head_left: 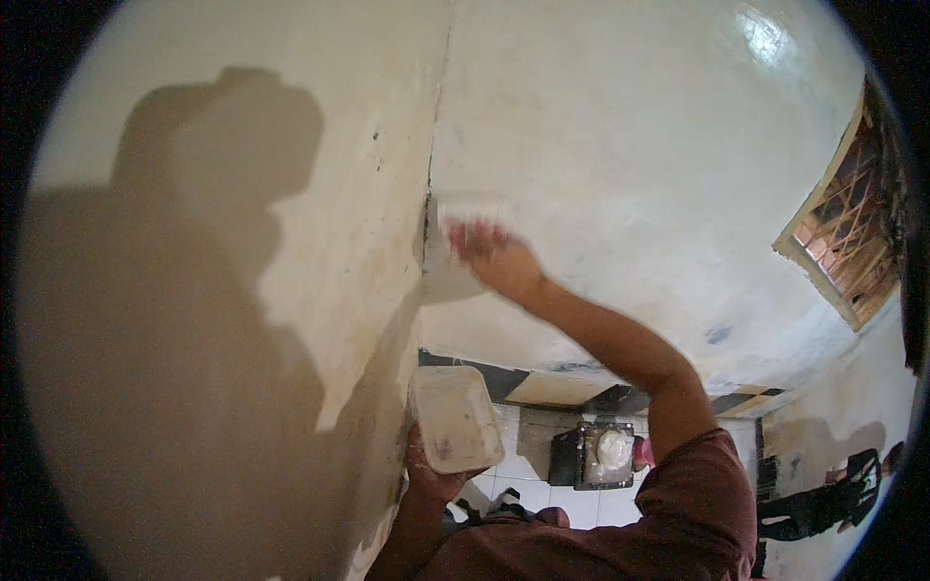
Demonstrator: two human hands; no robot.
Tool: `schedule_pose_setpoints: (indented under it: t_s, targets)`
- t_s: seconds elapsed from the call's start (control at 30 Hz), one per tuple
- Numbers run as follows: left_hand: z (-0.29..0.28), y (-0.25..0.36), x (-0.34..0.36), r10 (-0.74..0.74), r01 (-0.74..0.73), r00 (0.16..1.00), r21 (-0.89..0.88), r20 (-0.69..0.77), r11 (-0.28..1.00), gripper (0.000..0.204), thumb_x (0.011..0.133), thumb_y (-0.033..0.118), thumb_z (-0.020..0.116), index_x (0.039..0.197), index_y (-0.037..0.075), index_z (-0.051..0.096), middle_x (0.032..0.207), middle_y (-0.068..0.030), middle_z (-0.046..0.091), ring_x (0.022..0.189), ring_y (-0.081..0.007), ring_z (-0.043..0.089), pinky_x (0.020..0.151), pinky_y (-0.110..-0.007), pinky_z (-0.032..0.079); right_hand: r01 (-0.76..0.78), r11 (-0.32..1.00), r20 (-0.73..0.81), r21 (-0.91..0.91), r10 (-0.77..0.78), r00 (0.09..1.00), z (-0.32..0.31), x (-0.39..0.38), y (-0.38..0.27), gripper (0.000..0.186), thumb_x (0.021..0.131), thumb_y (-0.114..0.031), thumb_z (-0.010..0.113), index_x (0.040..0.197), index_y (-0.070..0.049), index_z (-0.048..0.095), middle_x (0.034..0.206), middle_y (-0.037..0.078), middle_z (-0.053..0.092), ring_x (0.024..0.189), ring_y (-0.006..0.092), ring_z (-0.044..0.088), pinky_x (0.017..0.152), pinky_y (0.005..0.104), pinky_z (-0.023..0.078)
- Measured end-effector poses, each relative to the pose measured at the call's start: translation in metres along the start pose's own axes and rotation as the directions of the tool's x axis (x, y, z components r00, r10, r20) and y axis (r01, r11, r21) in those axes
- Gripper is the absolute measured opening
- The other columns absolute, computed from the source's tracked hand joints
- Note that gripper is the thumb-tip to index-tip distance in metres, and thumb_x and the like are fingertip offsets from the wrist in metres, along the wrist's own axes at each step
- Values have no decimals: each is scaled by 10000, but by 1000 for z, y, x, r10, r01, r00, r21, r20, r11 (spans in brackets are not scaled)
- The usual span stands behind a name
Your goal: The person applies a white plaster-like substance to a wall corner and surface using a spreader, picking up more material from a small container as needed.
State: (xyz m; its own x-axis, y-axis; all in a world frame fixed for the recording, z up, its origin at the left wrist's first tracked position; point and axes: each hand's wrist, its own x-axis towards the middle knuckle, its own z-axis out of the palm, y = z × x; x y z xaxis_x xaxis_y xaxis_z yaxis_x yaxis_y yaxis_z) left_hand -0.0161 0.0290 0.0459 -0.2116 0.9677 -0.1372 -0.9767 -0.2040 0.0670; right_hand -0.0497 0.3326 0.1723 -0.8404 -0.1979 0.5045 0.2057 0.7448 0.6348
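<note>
Putty tub (pixel 453 418), pale rectangular plastic, smeared grey-white on its flat face, propped from below in the left hand (pixel 429 476) and tipped up toward the wall corner (pixel 427 208). Sits well below that corner's cracked seam and just beside the lower run of it, close to the chest; likely kept there so material stays within reach of the working arm. Fingers wrapped on the tub's underside, clamped on it, thumb hidden.

Right hand (pixel 496 259) raised to the corner seam, arm stretched up from the maroon sleeve (pixel 699 494). Pressed against a small blurred tool with a reddish handle (pixel 472 232), a pale blade edge laid at the seam; grip looks closed round the handle, though motion blur hides the fingers. Hands well apart, one high at the seam, one low beneath it.

Right of the corner, glossy off-white wall with faint grey patches; left of it, matt cream wall carrying a large shadow of head and shoulders. Far right of the corner, a window with a lattice grille (pixel 845 242). Below the corner, tiled floor and a dark box with a white bag (pixel 612 449) in it.
</note>
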Motion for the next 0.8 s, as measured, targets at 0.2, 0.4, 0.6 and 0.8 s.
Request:
schedule_pose_setpoints:
  t_s: [0.2,0.4,0.6,0.8]
  targets:
    - [7,-5,0,71,-73,997,134,16,988,674,848,581,461,1355,145,383,1279,-127,490,1137,-364,513,884,-607,455,-384,914,-211,-130,353,912,-112,97,148,244,835,-154,522,1062,-76,566,1095,145,602,821,291,655,558,395,552]
    - [20,-5,-6,-26,26,999,-15,43,1000,523,923,445,421,1319,105,410,1244,-113,511,1107,-325,535,905,-560,458,-62,694,-155,-717,-72,985,33,1,65,412,866,-179,514,1248,-25,504,1152,187,546,1069,362,529,817,414,530]
    - [15,-7,3,-32,33,997,-13,76,999,543,926,459,395,1341,110,374,1266,-113,491,1143,-316,513,947,-556,423,-244,923,326,298,142,935,64,-186,-132,478,896,-163,436,1360,-55,400,1351,180,457,1131,315,524,956,429,433]
    - [16,-16,22,-102,116,987,110,-125,987,686,842,585,452,1356,136,384,1302,-123,467,1165,-380,479,888,-646,411,-890,337,679,307,578,453,-45,-282,-161,292,824,-183,567,1097,-103,631,1059,253,597,837,407,609,709,479,498]
